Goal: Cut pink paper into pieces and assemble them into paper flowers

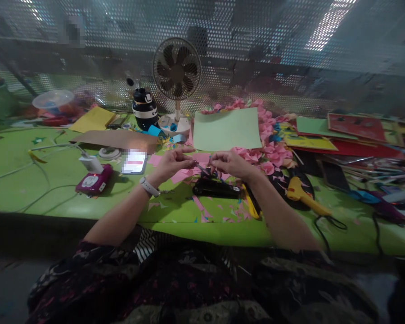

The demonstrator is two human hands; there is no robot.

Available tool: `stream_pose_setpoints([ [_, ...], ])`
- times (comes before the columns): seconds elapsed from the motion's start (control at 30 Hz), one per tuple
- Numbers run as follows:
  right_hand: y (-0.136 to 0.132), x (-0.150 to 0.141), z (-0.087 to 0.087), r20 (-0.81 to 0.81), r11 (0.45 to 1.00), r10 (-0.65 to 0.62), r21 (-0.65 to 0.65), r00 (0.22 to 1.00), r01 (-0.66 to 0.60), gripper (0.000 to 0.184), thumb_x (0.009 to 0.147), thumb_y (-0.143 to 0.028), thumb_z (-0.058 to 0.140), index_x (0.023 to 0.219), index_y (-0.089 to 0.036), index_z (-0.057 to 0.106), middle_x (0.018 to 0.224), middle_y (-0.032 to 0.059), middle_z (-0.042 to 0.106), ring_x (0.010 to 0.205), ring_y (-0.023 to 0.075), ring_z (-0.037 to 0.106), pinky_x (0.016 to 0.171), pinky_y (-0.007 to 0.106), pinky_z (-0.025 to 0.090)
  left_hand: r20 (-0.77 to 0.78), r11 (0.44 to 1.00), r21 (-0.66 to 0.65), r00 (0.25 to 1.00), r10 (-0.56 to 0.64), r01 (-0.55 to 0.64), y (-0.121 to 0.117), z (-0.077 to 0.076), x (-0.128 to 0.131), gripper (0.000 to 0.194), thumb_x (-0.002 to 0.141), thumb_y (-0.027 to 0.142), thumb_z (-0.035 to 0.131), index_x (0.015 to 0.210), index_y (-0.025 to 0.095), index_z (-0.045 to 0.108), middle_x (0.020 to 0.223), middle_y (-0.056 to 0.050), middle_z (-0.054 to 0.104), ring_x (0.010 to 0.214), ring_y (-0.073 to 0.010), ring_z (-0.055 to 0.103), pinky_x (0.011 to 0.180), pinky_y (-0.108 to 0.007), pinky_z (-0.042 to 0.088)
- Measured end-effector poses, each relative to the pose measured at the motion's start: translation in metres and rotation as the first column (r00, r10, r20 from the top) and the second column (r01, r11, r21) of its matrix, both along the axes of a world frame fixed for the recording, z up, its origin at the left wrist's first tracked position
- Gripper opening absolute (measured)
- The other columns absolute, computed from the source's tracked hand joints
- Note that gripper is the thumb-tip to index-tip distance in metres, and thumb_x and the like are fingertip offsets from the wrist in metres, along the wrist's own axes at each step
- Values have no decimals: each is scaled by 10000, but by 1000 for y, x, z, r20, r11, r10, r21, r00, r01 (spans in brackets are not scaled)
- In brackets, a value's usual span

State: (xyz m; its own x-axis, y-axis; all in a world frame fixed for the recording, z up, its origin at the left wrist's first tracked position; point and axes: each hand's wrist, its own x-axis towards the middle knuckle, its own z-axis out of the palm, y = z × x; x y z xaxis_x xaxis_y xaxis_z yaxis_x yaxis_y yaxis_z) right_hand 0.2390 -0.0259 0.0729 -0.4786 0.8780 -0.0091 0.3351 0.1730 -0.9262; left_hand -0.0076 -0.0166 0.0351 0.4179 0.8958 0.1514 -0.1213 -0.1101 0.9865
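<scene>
My left hand (175, 164), wearing a pale watch, has its fingertips pinched together over the pink paper pieces. Facing it, my right hand (230, 164) has curled fingers and a closed pinch. A small, dark, thin thing lies between the two sets of fingertips, too blurred to name. Just below the hands is a long black tool (216, 188) that looks like a stapler. A yellow-handled cutter (251, 203) lies beside my right wrist. Pink paper scraps (202, 209) are scattered under and around the hands.
Behind the hands are a light green sheet (227, 129), a heap of pink paper flowers (266, 123) and a fan (177, 69). A yellow glue gun (300, 193) with a cord lies right. Leftward are a lit phone (135, 162), a purple power box (94, 181) and cables.
</scene>
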Motion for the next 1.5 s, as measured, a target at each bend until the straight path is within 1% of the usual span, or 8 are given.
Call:
stream_pose_setpoints([
  [0.2,-2,3,5,-18,992,-118,38,993,119,347,826,-498,756,800,-169,645,675,31,704,495,104,594,457,225,391,-6,998,-25,999,-53,53,0,-4,1,670,735,329,879,1306,96,619,941,-118,804,883,-207,777,862,-356,618],
  [0.33,-4,-5,0,-8,999,-30,40,1000,30,449,736,-590,808,708,-183,620,551,-26,606,472,97,539,463,228,412,2,994,-59,996,-93,93,1,-7,2,656,719,303,890,1282,93,627,933,-109,805,866,-200,778,878,-365,616],
  [0.7,-11,-19,1,-218,974,-228,-57,949,221,444,652,-560,855,668,-169,643,510,-10,626,395,79,524,401,203,413,132,984,-81,976,171,-162,-7,7,7,514,746,411,866,1144,141,685,992,-101,799,933,-213,771,805,-313,613],
  [0.83,-12,-26,-5,-257,966,-258,-78,931,246,451,688,-582,820,692,-163,654,575,21,685,386,86,557,374,201,387,158,971,-218,978,135,-99,-12,2,17,447,794,548,797,978,147,724,999,-114,792,920,-224,767,747,-312,610],
  [1.0,-15,-31,-12,-195,987,-159,-45,968,153,458,758,-608,773,721,-169,649,648,47,721,453,118,626,426,221,459,206,967,-234,967,147,-98,-12,-7,22,360,735,464,865,861,152,736,839,-35,758,795,-149,739,724,-257,584],
  [1.13,-15,-23,-9,-147,975,-145,144,978,167,346,844,-520,713,857,-174,702,649,20,688,518,135,629,515,270,528,242,965,-243,958,156,-96,-10,-4,19,319,747,419,863,805,147,704,781,-7,720,736,-116,708,735,-252,578],
  [1.3,-11,-11,-7,-32,788,-83,609,996,85,272,828,-250,724,1098,-255,756,1082,69,704,996,217,676,821,375,591,210,960,-281,975,68,-6,-11,0,16,339,746,427,864,768,137,690,712,-13,701,663,-107,683,696,-247,572],
  [1.5,-4,-11,-17,-8,720,21,694,1000,-10,170,886,-216,710,970,-323,811,1222,61,658,1196,227,617,1027,448,539,170,968,-248,985,9,34,-12,-2,15,327,726,403,876,716,144,676,694,-2,699,647,-96,672,734,-264,589],
])
